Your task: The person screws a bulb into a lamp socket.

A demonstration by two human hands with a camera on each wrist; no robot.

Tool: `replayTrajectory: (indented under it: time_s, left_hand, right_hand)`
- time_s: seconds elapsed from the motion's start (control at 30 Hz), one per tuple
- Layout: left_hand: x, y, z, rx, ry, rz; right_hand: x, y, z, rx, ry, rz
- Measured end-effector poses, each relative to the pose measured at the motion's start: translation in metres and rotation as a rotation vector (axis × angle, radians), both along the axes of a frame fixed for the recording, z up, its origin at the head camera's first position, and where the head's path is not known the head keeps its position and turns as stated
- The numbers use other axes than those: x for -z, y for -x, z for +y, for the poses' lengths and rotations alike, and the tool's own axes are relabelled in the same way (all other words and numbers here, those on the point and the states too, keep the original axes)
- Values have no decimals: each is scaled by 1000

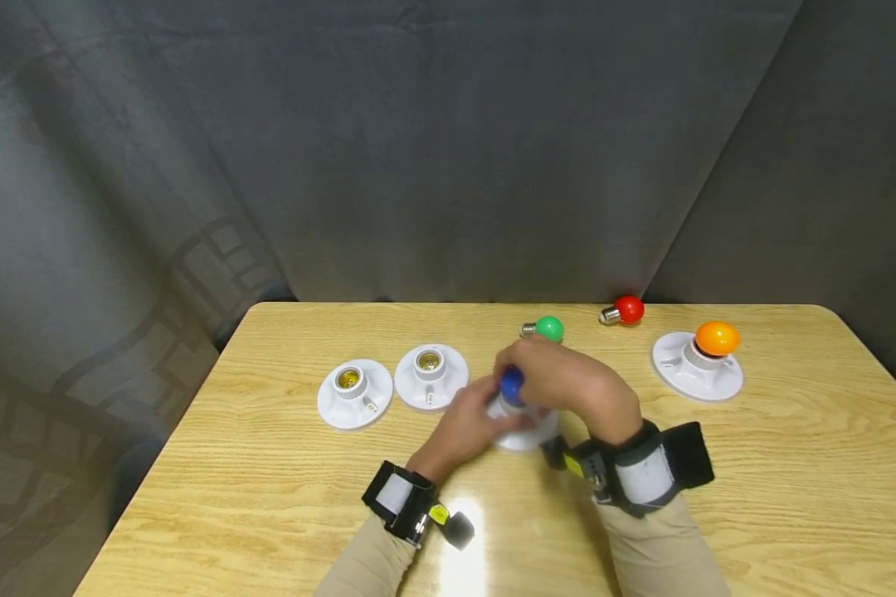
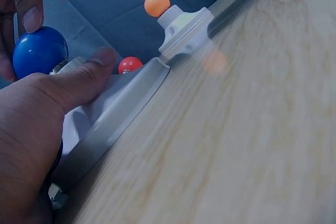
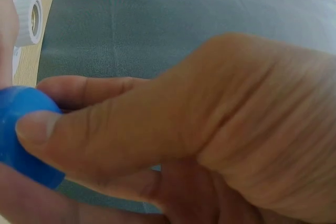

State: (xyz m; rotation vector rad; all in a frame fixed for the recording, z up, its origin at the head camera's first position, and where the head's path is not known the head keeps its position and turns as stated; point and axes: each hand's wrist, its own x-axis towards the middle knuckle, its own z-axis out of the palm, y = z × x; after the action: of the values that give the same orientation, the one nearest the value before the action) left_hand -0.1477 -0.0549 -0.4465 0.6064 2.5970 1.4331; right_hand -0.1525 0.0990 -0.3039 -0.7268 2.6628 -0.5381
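My right hand (image 1: 567, 381) pinches a blue light bulb (image 1: 512, 386) between thumb and fingers. The bulb stands at the mouth of a white round lamp holder (image 1: 521, 444), and a bit of its metal base shows between globe and socket in the left wrist view. My left hand (image 1: 469, 424) grips this lamp holder around the socket, its thumb (image 2: 86, 80) lying along the near side. In the right wrist view, thumb and fingers wrap the blue globe (image 3: 18, 106). Just behind the right hand lies a green bulb (image 1: 549, 329) on its side.
Two white lamp holders with bare sockets, one farther left (image 1: 354, 395) and one nearer (image 1: 431, 378), sit left of my hands. A red bulb (image 1: 630, 310) lies near the back table edge. On the right, an orange bulb (image 1: 718, 339) stands in another lamp holder (image 1: 698, 383).
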Motion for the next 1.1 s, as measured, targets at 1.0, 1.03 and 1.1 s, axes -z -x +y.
replayTrajectory:
  time_s: [1.0,1.03,1.1]
  left_hand:
    - [1,1,0,10,-11,4]
    - [1,1,0,11,-10,6]
    - [2,1,0,12,-9,12]
  right_hand:
    - [4,4,2,-17,25,47]
    - [4,4,2,-14,25,45]
    - [4,4,2,-7,22,43]
